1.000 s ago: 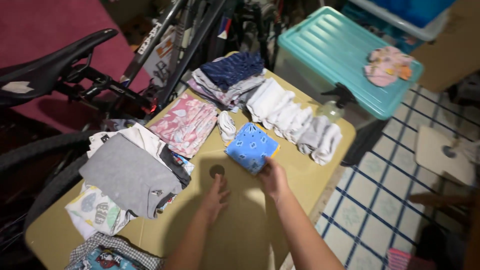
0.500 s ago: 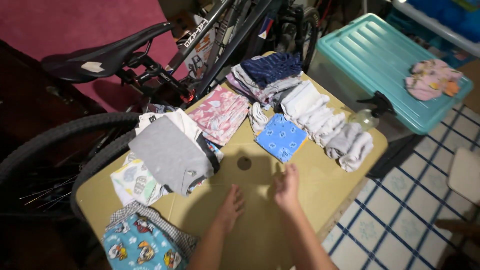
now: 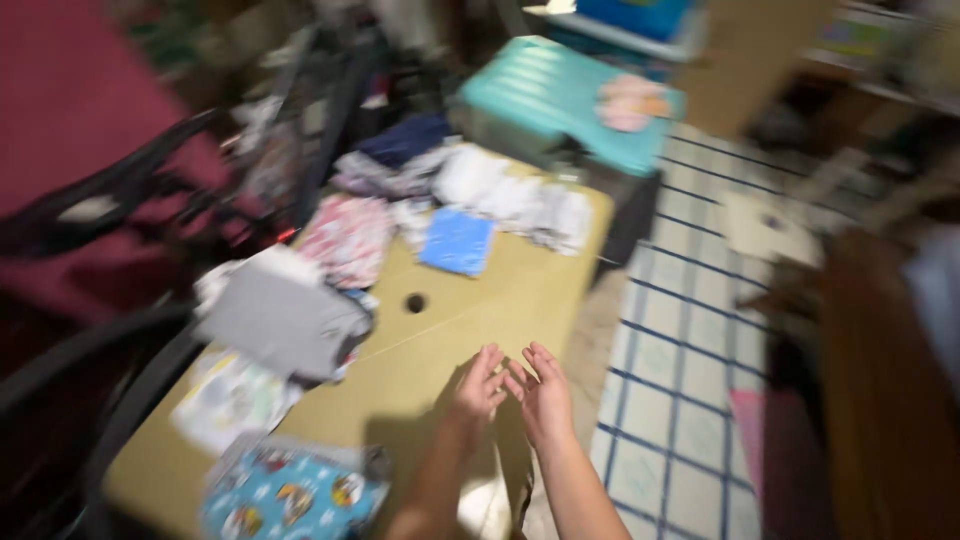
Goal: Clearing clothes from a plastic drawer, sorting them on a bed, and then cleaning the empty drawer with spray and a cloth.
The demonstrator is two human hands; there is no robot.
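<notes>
1. The folded clothes are lying across the tan surface (image 3: pixel 480 330): a grey piece (image 3: pixel 280 320) is sitting at the left on a looser heap, a pink patterned fold (image 3: pixel 350 238) and a blue square fold (image 3: pixel 458 242) are resting near the middle, and a row of white rolled pieces (image 3: pixel 510 200) is running along the far edge beside a dark stack (image 3: pixel 405 140).
2. A bright cartoon-print cloth (image 3: pixel 295 495) is lying at the near left corner, not yet squared up like the others; judging by the neat pieces, most of the folding is looking finished, with the near items remaining.
3. The left hand (image 3: pixel 478 385) is hovering over the bare near part of the surface, fingers loosely spread, holding nothing.
4. The right hand (image 3: pixel 545 392) is hanging just beside it, fingertips almost meeting, equally empty; motion blur is hiding finer detail.
</notes>
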